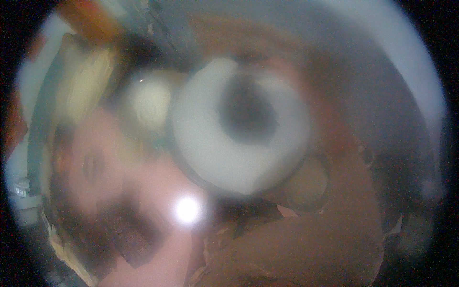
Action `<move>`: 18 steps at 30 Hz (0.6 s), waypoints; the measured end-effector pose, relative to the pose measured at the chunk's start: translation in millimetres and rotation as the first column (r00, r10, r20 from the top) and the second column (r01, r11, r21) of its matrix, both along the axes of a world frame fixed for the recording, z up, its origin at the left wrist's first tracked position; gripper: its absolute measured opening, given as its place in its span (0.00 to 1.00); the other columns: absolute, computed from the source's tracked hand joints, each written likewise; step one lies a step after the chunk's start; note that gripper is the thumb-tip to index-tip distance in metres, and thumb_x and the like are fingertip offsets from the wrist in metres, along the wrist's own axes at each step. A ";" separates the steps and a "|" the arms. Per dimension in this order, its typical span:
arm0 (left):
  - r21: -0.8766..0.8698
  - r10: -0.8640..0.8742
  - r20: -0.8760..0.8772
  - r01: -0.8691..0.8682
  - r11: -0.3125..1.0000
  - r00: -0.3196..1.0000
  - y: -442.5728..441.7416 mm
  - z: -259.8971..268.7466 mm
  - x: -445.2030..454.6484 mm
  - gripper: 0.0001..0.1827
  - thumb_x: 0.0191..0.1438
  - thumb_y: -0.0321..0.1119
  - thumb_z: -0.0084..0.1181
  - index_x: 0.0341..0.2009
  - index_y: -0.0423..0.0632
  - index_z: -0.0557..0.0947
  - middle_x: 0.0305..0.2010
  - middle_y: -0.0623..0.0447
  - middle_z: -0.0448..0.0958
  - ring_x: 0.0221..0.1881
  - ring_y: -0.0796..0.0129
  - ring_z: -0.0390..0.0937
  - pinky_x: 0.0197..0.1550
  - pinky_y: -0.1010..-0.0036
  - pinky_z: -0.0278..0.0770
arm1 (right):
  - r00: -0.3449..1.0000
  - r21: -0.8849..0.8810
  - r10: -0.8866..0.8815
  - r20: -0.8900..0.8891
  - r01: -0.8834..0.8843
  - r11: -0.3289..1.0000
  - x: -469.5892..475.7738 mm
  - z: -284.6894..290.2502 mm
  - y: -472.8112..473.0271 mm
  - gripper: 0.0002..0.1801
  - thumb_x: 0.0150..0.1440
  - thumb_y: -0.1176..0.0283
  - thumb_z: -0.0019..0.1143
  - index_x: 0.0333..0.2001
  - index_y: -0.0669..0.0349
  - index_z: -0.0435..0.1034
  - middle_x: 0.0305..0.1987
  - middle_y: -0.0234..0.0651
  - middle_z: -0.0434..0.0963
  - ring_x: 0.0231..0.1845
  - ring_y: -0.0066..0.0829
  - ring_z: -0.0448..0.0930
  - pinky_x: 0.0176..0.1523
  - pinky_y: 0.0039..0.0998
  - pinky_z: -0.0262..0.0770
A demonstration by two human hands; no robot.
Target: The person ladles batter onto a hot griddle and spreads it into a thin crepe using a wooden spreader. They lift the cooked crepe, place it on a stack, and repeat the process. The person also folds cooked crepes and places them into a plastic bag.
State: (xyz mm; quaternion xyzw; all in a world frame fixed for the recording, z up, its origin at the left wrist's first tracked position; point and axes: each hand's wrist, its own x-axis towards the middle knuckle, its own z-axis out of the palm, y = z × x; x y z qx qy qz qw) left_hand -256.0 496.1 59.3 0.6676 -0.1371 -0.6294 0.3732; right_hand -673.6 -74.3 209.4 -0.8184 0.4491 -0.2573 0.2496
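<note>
Neither of my hands can be made out in the hazy, strongly blurred head view. Before me is a large pale grey-white ring-like shape (211, 143) with a blurred dark middle. To its left sits a smaller rounded cream-coloured shape (152, 102), and a dull tan disc-like shape (308, 184) adjoins its lower right edge. A smooth pinkish surface (157, 179) lies at the lower left, with a bright white spot of light on it. What these things are cannot be told.
A broad brown surface (304, 247) fills the lower right. Pale yellow streaked material (88, 84) shows at the upper left, near an orange-brown shape (91, 19). A small whitish object (22, 188) is at the far left edge.
</note>
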 end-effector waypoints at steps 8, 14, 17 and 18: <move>-0.043 -0.050 -0.034 0.048 0.998 0.998 -60.9 -34.4 72.9 0.24 0.60 0.46 0.50 0.55 0.44 0.71 0.36 0.50 0.78 0.33 0.67 0.78 0.29 0.73 0.75 | 0.766 0.230 -0.629 0.134 0.593 0.772 -56.0 -30.2 65.4 0.27 0.53 0.60 0.58 0.57 0.54 0.67 0.49 0.40 0.74 0.48 0.39 0.76 0.48 0.38 0.75; 0.166 0.022 -0.111 -0.003 0.986 0.994 -110.5 -20.9 110.9 0.22 0.58 0.45 0.51 0.51 0.45 0.74 0.35 0.48 0.77 0.28 0.65 0.78 0.32 0.71 0.77 | 0.222 -0.294 -0.698 -0.680 0.790 0.538 -80.3 -72.9 57.7 0.26 0.53 0.57 0.55 0.55 0.53 0.68 0.50 0.41 0.74 0.47 0.42 0.76 0.47 0.42 0.75; 0.159 0.013 -0.082 0.000 0.987 0.997 -120.1 -21.7 127.1 0.22 0.57 0.48 0.52 0.49 0.45 0.75 0.36 0.49 0.76 0.28 0.65 0.77 0.32 0.70 0.78 | 0.275 -0.263 -0.734 -0.621 0.809 0.526 -63.2 -82.0 37.5 0.26 0.54 0.54 0.52 0.53 0.57 0.69 0.49 0.44 0.75 0.47 0.45 0.76 0.50 0.46 0.73; 0.134 -0.009 -0.063 0.017 0.991 0.998 -121.1 -22.0 131.8 0.22 0.58 0.48 0.52 0.49 0.45 0.75 0.36 0.49 0.76 0.28 0.65 0.77 0.32 0.70 0.78 | 0.302 -0.254 -0.780 -0.548 0.828 0.499 -55.8 -81.3 30.7 0.26 0.54 0.53 0.52 0.52 0.57 0.70 0.48 0.45 0.75 0.47 0.47 0.76 0.49 0.47 0.72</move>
